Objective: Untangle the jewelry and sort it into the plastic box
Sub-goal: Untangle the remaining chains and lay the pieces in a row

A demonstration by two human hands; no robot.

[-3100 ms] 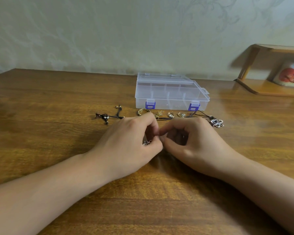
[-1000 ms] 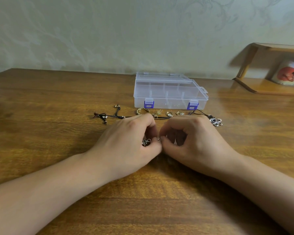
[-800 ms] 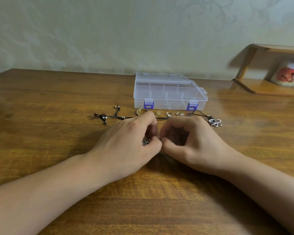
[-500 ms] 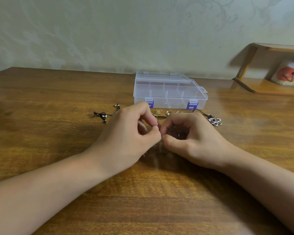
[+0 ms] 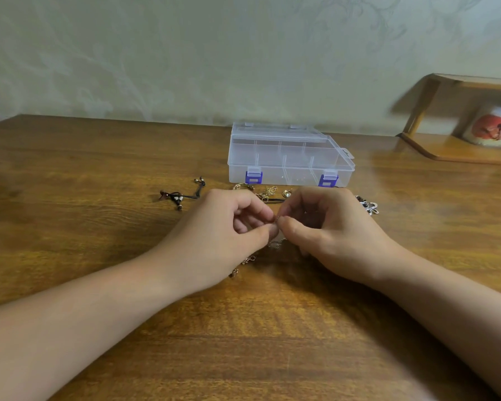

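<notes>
L hand [image 5: 229, 235] + R hand [image 5: 327, 233] grips both pinch chain [image 5: 276, 243] | chain sags below grips to counter [image 5: 99, 227] | risk: hard pull tightens knot/snaps link | plastic box [image 5: 289, 157] beyond grips, lid shut

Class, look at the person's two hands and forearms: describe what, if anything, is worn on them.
Nothing is worn. The left hand and right hand are bare, with no rings, watch or bracelets visible on fingers or wrists. Both forearms are bare too; no sleeve shows anywhere up to the picture's edge.

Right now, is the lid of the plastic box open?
No, the plastic box is closed, with both purple latches down on its front.
</notes>
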